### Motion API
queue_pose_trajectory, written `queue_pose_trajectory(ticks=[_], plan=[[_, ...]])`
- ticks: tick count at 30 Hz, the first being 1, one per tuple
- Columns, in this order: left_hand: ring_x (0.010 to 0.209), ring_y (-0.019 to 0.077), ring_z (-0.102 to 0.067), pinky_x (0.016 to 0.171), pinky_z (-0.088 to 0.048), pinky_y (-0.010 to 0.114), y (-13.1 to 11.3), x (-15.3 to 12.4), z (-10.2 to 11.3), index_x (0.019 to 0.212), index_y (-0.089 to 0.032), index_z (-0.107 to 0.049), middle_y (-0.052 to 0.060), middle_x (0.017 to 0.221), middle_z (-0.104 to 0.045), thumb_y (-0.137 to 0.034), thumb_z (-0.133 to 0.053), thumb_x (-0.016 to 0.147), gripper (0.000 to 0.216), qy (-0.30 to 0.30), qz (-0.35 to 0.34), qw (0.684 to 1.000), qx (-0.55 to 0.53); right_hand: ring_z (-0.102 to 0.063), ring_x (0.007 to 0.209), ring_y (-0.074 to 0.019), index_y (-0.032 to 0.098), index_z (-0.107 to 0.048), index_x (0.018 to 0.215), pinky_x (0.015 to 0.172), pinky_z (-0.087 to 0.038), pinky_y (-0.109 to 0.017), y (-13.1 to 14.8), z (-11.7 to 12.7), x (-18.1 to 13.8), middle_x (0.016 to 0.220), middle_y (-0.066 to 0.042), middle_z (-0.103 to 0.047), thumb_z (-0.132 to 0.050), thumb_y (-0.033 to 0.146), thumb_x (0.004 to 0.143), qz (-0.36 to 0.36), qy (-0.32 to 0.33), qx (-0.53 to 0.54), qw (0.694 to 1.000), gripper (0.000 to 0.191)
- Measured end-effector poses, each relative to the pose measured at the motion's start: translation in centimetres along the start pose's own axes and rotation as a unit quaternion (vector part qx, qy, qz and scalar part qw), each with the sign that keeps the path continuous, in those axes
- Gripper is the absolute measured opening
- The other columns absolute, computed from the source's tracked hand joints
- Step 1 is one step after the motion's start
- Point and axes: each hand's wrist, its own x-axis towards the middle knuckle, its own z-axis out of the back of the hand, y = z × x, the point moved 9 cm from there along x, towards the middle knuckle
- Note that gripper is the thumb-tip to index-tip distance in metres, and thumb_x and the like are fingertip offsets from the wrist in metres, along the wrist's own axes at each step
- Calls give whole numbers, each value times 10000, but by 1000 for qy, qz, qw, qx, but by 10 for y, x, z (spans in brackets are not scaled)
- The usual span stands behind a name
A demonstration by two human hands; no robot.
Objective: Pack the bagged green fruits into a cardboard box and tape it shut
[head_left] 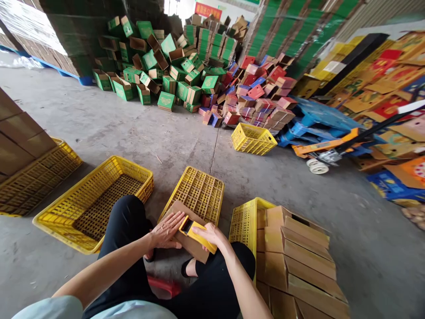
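Observation:
My left hand (166,230) lies flat on a brown cardboard box (195,248), its fingers stretched toward the tool. In my right hand (212,237) is a yellow hand tool (202,239) that looks like a carton stapler, with a dark slot at its front end. It rests against the top of the box, and my fingers wrap its rear part. Beneath the box is an upturned yellow plastic crate (199,190), between my knees and just beyond them. The underside of the tool is hidden.
A yellow crate (96,199) stands at left; another (244,221) at right holds several folded brown boxes (308,257). Brown cartons (20,133) are stacked far left. Farther off are a small yellow crate (254,139), heaped green boxes (166,84), and an orange pallet jack (328,144) beside blue pallets (318,117).

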Motion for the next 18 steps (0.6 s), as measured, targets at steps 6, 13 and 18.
queue_pose_trajectory(ticks=[6, 13, 18], plan=[[1612, 415, -201, 1301, -202, 580, 2, -4, 0, 1688, -222, 145, 175, 1770, -87, -828, -553, 888, 1223, 16, -10, 1000, -3, -656, 429, -193, 164, -657, 757, 421, -559, -258, -1, -5, -3, 515, -78, -655, -634, 535, 972, 15, 7, 23, 1000, 430], [1614, 411, -198, 1301, -206, 583, 6, -2, -8, 1710, -203, 52, 183, 1768, -99, -813, -579, 879, 1209, 29, -3, 1000, -7, -716, 494, -222, 155, -654, 742, 448, -580, -255, -6, -7, -12, 528, -102, -672, -584, 583, 987, 28, 3, 16, 999, 498], [1613, 411, -202, 1301, -207, 575, 6, 0, -10, 1714, -194, 18, 178, 1769, -111, -751, -638, 870, 1206, 41, -9, 999, -11, -724, 500, -225, 182, -646, 736, 463, -582, -251, -6, -4, -17, 484, -63, -657, -589, 558, 981, 18, -15, 9, 1000, 452]])
